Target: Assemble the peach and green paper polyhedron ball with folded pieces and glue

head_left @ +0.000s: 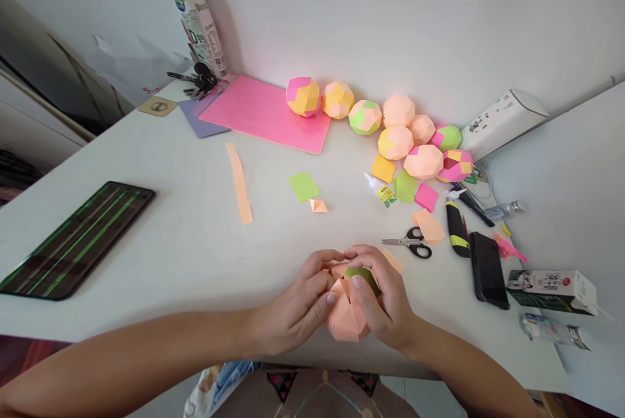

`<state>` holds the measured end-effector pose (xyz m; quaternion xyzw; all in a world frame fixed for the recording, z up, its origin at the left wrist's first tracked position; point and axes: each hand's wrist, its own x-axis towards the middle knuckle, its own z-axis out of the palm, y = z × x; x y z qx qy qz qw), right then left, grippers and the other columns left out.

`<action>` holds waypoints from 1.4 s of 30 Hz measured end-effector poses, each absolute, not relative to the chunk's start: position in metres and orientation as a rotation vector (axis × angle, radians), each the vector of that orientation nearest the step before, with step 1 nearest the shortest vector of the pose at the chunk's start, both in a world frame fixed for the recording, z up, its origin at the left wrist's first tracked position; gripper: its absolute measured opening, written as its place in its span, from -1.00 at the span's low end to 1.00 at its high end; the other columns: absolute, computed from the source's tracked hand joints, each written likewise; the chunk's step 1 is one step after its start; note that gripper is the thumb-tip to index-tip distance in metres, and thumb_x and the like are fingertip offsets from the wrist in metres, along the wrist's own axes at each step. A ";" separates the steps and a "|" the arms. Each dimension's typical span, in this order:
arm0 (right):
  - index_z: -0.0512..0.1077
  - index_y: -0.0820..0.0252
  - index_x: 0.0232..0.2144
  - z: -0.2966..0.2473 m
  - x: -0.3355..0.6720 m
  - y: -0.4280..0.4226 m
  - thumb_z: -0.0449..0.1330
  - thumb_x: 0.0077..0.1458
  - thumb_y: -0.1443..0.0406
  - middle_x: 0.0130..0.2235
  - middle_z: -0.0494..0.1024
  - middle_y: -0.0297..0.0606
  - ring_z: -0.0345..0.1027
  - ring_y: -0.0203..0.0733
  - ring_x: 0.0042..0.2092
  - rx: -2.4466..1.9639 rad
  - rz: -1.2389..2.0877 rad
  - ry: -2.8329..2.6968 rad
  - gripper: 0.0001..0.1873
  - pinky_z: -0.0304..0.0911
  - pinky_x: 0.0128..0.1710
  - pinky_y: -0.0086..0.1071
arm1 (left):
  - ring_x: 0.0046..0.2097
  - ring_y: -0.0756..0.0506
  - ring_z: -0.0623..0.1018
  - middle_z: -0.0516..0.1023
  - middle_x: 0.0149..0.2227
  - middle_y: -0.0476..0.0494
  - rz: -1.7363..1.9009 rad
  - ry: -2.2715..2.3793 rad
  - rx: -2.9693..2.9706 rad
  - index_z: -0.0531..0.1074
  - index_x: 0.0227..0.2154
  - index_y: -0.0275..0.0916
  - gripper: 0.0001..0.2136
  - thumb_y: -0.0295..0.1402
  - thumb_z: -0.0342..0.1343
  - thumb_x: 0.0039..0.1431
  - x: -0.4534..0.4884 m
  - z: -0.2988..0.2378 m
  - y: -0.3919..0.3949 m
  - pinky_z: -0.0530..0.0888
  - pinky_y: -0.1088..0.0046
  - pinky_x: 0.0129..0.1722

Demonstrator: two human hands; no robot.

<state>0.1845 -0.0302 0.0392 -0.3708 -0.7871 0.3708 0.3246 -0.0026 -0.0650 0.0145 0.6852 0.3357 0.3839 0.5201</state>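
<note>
Peach-and-green paper ball sits gripped between curled left fingers and right fingers. Light, even pressure should spare its facets.

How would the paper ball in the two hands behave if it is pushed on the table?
The paper ball is probably light for its size, since it looks built from folded paper. Its flat facets would likely make it roll unevenly. It may dent if squeezed, because a gap shows between panels beside the right hand.
</note>
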 end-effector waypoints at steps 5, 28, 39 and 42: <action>0.32 0.16 -0.17 0.039 0.187 -0.030 -0.02 0.19 0.36 -0.09 0.42 -0.10 0.36 -0.09 -0.03 -0.968 0.997 -2.120 -0.82 0.33 -0.10 -0.19 | 0.07 -0.15 0.33 0.26 -0.03 -0.22 1.014 0.965 1.592 0.38 -0.20 -0.20 -0.71 -0.19 -0.20 0.38 -0.005 0.012 -0.064 0.40 0.24 0.07; 0.38 0.15 -0.38 0.021 0.186 0.029 0.16 0.18 0.25 -0.34 0.52 -0.23 0.46 -0.21 -0.28 -0.643 1.069 -1.991 -0.89 0.42 -0.25 -0.28 | 0.26 -0.34 0.21 0.00 0.29 -0.42 0.918 0.766 1.609 -0.29 0.30 -0.11 0.05 -0.27 0.37 -0.10 0.001 -0.016 -0.047 0.30 0.01 0.17; 0.38 0.17 -0.09 0.059 0.200 0.005 0.03 0.27 0.19 -0.15 0.55 -0.14 0.45 -0.17 -0.21 -1.092 0.982 -2.490 -0.74 0.36 -0.31 -0.35 | 0.08 -0.38 0.35 0.33 0.07 -0.36 0.786 1.198 1.733 0.11 0.16 -0.21 -0.15 0.06 0.29 -0.14 0.004 0.000 -0.063 0.37 -0.08 0.04; 0.38 0.14 -0.04 0.065 0.204 0.000 -0.01 0.31 0.21 -0.13 0.56 -0.18 0.46 -0.17 -0.18 -1.103 1.152 -2.528 -0.73 0.36 -0.23 -0.33 | 0.19 -0.46 0.23 0.20 0.17 -0.43 0.769 1.105 1.755 -0.02 0.23 -0.22 0.01 0.07 0.34 -0.23 -0.001 -0.001 -0.064 0.28 -0.18 0.12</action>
